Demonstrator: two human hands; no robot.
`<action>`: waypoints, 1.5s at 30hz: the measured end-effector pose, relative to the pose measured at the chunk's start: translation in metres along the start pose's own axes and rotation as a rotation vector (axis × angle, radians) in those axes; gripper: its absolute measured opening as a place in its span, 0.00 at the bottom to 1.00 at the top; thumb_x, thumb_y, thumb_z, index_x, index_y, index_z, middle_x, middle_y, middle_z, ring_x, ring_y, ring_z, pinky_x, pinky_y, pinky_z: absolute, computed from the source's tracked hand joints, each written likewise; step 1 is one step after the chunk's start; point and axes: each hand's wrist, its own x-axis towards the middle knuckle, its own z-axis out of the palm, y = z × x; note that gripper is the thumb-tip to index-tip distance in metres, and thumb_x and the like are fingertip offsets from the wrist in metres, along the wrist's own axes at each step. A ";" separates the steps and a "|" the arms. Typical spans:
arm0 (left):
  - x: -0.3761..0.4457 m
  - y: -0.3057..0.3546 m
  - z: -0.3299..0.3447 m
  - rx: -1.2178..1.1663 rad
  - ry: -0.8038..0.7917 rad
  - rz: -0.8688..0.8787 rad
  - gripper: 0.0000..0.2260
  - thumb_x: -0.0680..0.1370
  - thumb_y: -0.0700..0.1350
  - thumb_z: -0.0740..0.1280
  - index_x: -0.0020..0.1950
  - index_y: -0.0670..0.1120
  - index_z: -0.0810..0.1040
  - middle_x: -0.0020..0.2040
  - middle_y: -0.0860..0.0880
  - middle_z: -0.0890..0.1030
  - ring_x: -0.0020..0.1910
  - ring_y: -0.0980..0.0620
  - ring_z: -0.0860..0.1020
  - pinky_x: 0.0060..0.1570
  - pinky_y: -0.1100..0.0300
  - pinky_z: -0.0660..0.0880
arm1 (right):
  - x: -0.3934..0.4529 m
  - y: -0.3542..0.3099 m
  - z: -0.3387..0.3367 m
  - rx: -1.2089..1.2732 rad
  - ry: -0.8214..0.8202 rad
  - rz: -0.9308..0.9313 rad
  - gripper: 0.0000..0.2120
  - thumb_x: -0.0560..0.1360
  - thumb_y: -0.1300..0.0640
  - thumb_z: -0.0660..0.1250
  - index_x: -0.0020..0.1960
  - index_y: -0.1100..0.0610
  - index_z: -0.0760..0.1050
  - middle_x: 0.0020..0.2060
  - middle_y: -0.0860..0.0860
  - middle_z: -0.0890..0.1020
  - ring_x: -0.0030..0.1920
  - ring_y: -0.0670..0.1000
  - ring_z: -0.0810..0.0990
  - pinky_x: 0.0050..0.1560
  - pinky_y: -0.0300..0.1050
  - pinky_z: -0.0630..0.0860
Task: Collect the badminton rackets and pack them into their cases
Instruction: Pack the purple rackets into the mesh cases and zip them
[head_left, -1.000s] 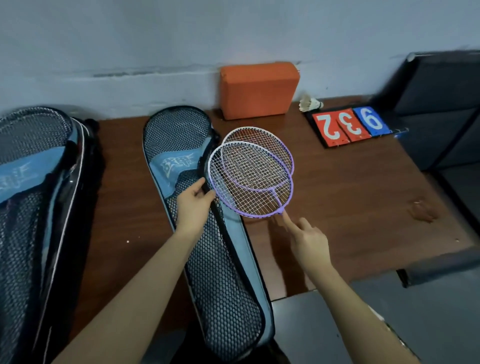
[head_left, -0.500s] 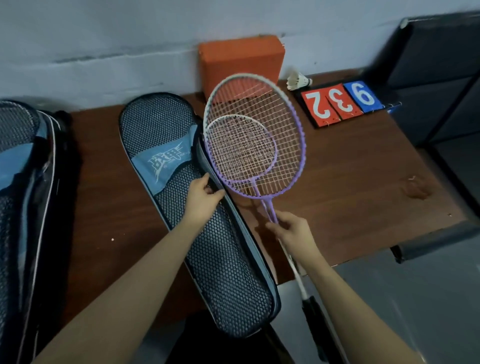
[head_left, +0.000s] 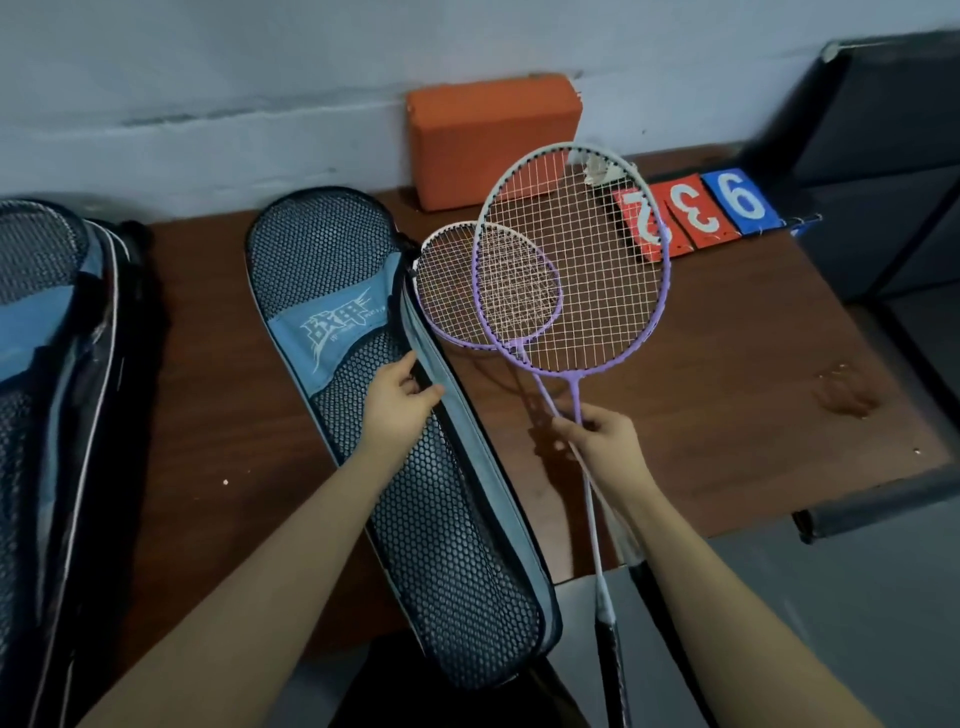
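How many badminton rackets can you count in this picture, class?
2. The larger-looking racket and the smaller-looking racket overlap above the table, shafts pinched by the right hand. The cases might hide more.

Orange block (head_left: 493, 137), shuttlecock (head_left: 597, 169), number cards (head_left: 696, 213) on table (head_left: 753, 374)

Digits 2, 3, 9 on scoreboard cards (head_left: 696, 215), stylised unreadable logo on racket case (head_left: 332, 325)

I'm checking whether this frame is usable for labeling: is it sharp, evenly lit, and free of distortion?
Head view: soft throughout, dim even light, no glare; wide-angle bending curves the table edge and the wall line; the rackets cast a faint shadow on the wood; the second case is cut off at left.
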 end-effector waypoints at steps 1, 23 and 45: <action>-0.002 0.003 -0.002 -0.012 0.002 0.009 0.26 0.73 0.40 0.70 0.70 0.47 0.68 0.58 0.46 0.76 0.56 0.48 0.76 0.59 0.58 0.71 | 0.002 0.000 -0.002 0.051 -0.013 0.038 0.05 0.73 0.65 0.67 0.48 0.62 0.81 0.32 0.56 0.79 0.31 0.49 0.75 0.32 0.39 0.72; 0.001 0.019 0.008 -0.210 0.043 -0.055 0.25 0.74 0.31 0.66 0.70 0.42 0.66 0.46 0.52 0.81 0.44 0.58 0.79 0.46 0.64 0.75 | 0.007 -0.008 -0.060 0.420 -0.169 0.200 0.15 0.72 0.73 0.62 0.57 0.65 0.78 0.42 0.60 0.80 0.22 0.49 0.67 0.21 0.37 0.62; -0.010 0.045 0.026 -0.141 0.152 0.190 0.27 0.74 0.31 0.65 0.71 0.45 0.66 0.64 0.54 0.71 0.60 0.57 0.71 0.63 0.60 0.68 | -0.022 0.021 -0.075 0.100 -0.352 0.289 0.12 0.70 0.72 0.65 0.52 0.65 0.81 0.28 0.58 0.74 0.22 0.50 0.64 0.22 0.39 0.61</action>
